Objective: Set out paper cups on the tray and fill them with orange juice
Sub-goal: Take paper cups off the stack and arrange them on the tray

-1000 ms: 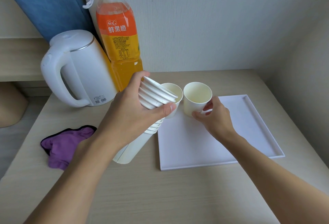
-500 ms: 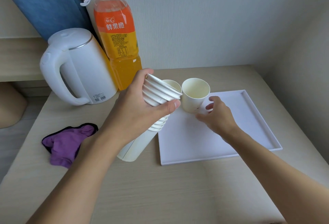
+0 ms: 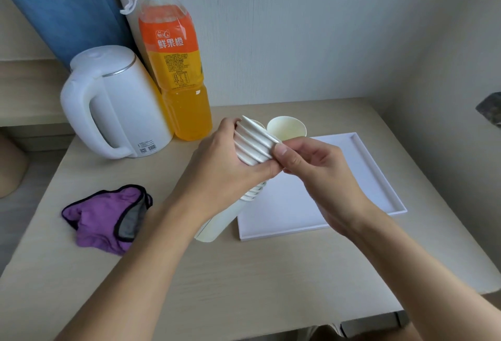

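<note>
Pale wooden tabletop [image 3: 271, 273] in a plain corner, white tray [image 3: 379, 178] as landmark.

Left hand [image 3: 222, 175] is clenched around the nested cup stack [image 3: 253, 147] at the tray's left edge; right hand [image 3: 317, 167] pinches the stack's top rim. Paper cups are light, thin and easily crushed, so grip gently by the rim. Two empty cups [image 3: 287, 128] stand at the tray's far-left corner; the juice bottle [image 3: 176, 64] stands beyond.

Tray [image 3: 374, 178] right half lies free; cup [image 3: 287, 128] crowds its far-left corner.
</note>
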Tool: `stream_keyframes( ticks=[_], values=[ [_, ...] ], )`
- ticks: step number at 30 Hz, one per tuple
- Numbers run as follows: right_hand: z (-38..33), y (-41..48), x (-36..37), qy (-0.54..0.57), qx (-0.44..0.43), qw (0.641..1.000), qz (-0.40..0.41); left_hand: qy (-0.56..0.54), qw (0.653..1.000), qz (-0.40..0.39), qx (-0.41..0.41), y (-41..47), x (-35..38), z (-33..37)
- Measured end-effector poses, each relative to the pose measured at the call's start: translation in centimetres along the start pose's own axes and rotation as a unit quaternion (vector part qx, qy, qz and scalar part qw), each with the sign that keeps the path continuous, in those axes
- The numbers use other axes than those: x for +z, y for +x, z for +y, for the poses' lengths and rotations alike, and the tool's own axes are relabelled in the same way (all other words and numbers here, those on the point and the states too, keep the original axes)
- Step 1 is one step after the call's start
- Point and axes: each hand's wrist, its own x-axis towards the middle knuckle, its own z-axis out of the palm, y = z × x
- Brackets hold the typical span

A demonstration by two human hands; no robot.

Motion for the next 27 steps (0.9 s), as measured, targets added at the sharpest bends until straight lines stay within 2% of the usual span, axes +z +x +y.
stream_keyframes(
  ticks=[6, 9, 13, 15, 18, 22, 25, 27],
  values=[
    [0.0, 0.4, 0.1, 0.001, 0.016, 1.0, 0.001, 0.017, 1.0, -0.003, -0.012, 0.2, -0.4, -0.1],
    [-0.1, 1.1, -0.4, 0.025, 0.004, 0.999, 0.036, 0.023, 0.999, -0.017, -0.016, 0.1, -0.4, -0.5],
    [-0.5, 1.8, -1.9, 0.133, -0.028, 0.986, 0.092, 0.014, 1.0, -0.025, -0.009, 0.2, -0.5, -0.9],
    [-0.6, 1.9, -2.6, 0.14, -0.054, 0.981, 0.122, 0.002, 1.0, -0.027, -0.011, 0.3, -0.5, -1.1],
    [-0.4, 1.8, -3.9, 0.058, -0.072, 0.976, 0.196, -0.003, 1.0, -0.025, -0.012, 0.4, -0.1, -1.1],
    [1.4, 2.3, -5.9, -0.1, -0.033, 0.951, 0.289, -0.017, 1.0, -0.011, -0.003, 0.6, 0.4, -0.6],
    [3.2, 2.8, -7.3, -0.222, 0.016, 0.929, 0.296, -0.032, 0.999, -0.005, -0.001, 0.7, 0.8, -0.5],
    [4.1, 3.1, -7.5, -0.248, 0.04, 0.924, 0.288, -0.04, 0.999, -0.002, 0.001, 0.7, 0.9, -0.5]
  ],
)
